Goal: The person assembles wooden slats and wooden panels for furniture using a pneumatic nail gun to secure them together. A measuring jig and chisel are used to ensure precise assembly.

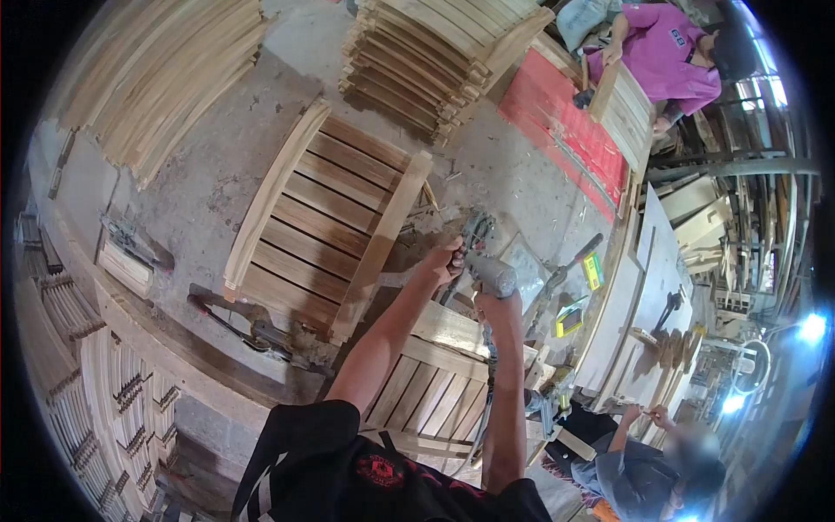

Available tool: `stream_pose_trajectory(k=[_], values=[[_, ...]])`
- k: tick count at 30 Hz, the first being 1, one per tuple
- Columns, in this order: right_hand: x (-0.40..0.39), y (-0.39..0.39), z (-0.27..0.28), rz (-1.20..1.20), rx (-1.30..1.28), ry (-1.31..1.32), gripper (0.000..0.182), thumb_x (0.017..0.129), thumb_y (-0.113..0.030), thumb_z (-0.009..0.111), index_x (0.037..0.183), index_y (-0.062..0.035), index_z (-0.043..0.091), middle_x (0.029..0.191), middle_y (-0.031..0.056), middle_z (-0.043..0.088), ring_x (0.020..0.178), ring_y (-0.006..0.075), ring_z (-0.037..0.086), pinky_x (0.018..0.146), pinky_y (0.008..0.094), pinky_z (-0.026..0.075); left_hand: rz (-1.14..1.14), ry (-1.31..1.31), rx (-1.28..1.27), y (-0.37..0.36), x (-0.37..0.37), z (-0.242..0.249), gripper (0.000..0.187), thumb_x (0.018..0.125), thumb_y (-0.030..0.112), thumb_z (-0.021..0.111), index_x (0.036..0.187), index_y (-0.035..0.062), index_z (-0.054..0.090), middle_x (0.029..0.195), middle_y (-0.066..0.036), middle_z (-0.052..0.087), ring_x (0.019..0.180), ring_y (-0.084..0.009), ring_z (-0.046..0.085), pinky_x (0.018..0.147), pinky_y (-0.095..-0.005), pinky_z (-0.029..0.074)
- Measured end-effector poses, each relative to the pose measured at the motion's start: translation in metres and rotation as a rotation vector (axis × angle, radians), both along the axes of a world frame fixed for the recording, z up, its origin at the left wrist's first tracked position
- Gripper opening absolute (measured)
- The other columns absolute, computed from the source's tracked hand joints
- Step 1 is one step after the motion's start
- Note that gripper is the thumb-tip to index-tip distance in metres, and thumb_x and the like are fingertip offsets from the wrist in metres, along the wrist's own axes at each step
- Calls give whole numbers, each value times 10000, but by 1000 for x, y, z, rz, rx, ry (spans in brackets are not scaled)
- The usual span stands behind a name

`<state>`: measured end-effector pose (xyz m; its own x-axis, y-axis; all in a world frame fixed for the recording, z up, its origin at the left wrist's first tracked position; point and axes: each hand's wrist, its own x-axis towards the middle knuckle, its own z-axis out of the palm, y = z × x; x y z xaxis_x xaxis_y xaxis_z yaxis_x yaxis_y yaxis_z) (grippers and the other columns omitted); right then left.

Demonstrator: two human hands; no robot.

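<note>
My right hand (497, 311) is wrapped round the handle of what looks like an air nail gun (494, 275), its grey rounded body turned up towards me. Close beside the front of the gun, my left hand (445, 263) has its fingers curled closed; what lies between them is hidden. To the left of my hands lies a slatted wooden panel (323, 217) with thick side rails. Nearer my body is a second slatted panel (426, 391), partly covered by my arms.
Another nail gun (252, 329) and a stapler-like tool (135, 242) lie at left. Stacked wooden slats (174, 78) and stacked panels (417, 65) stand behind. Yellow boxes (570, 318) lie at right. A co-worker in pink (663, 52) handles a panel; another person (639, 474) sits lower right.
</note>
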<state>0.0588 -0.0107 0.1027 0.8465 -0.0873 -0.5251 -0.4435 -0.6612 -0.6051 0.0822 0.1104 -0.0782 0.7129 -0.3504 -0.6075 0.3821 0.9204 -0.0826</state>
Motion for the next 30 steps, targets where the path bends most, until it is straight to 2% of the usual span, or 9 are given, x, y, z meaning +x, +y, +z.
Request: stream_pose_trajectory(k=[3, 6, 9, 12, 13, 15, 24, 27, 30], values=[[7, 9, 6, 90, -84, -155, 253, 670, -162, 712, 830, 32, 688, 747, 164, 700, 565, 215, 657, 560, 353, 514, 7, 14, 34, -2, 7, 7, 295, 1014, 267, 505, 753, 130, 504, 587, 27, 448, 460, -97, 396, 387, -245, 260], [25, 8, -11, 125, -195, -127, 277, 674, -196, 703, 819, 40, 691, 756, 186, 708, 588, 245, 676, 601, 359, 527, -10, -18, -74, 0, 17, -1, 236, 975, 194, 453, 746, 144, 482, 589, 25, 460, 447, -105, 390, 387, -248, 272], [37, 14, -11, 97, -200, -40, 264, 661, -193, 703, 801, 30, 692, 689, 165, 690, 585, 248, 672, 592, 365, 526, 32, -219, -232, 2, 15, -18, 171, 920, 150, 433, 756, 149, 481, 609, 26, 475, 432, -113, 376, 383, -252, 278], [43, 14, -9, 126, -237, 1, 277, 651, -205, 720, 789, 33, 689, 646, 152, 674, 579, 239, 669, 582, 364, 526, 66, -227, -231, 3, 12, -23, 158, 916, 171, 460, 761, 152, 480, 635, 35, 492, 423, -104, 359, 384, -259, 281], [44, 13, -11, 119, -224, 0, 281, 648, -207, 723, 784, 36, 685, 646, 151, 672, 576, 236, 665, 577, 361, 523, 70, -230, -233, 2, 11, -22, 97, 916, 154, 456, 846, 117, 512, 632, 32, 491, 420, -96, 351, 378, -247, 272], [44, 15, -11, 104, -194, -7, 289, 643, -210, 727, 775, 42, 677, 647, 149, 669, 568, 230, 658, 566, 355, 516, 75, -242, -234, 2, 11, -23, 178, 917, 120, 447, 1018, 48, 575, 627, 26, 488, 416, -80, 337, 366, -223, 254], [67, 10, -7, -15, 65, 118, 80, 642, -42, 640, 696, 16, 632, 586, 50, 551, 451, 161, 476, 414, 334, 347, -29, -289, 95, 8, 0, -13, 180, 906, 194, 491, 940, 57, 603, 623, 33, 501, 435, -73, 392, 368, -247, 245], [70, 10, -1, 71, 120, 97, 75, 701, -52, 632, 694, -31, 560, 578, 43, 489, 428, 167, 438, 384, 355, 374, -85, -183, 466, 2, -23, 9, 231, 947, 225, 456, 945, 47, 605, 629, 28, 487, 414, -61, 338, 361, -234, 222], [75, 9, -1, 70, 104, 146, 80, 704, -52, 633, 701, -34, 556, 583, 52, 488, 441, 165, 447, 388, 353, 371, -119, -149, 635, -22, -55, 24, 254, 940, 241, 449, 929, 40, 605, 624, 8, 501, 429, -60, 370, 353, -242, 236]])
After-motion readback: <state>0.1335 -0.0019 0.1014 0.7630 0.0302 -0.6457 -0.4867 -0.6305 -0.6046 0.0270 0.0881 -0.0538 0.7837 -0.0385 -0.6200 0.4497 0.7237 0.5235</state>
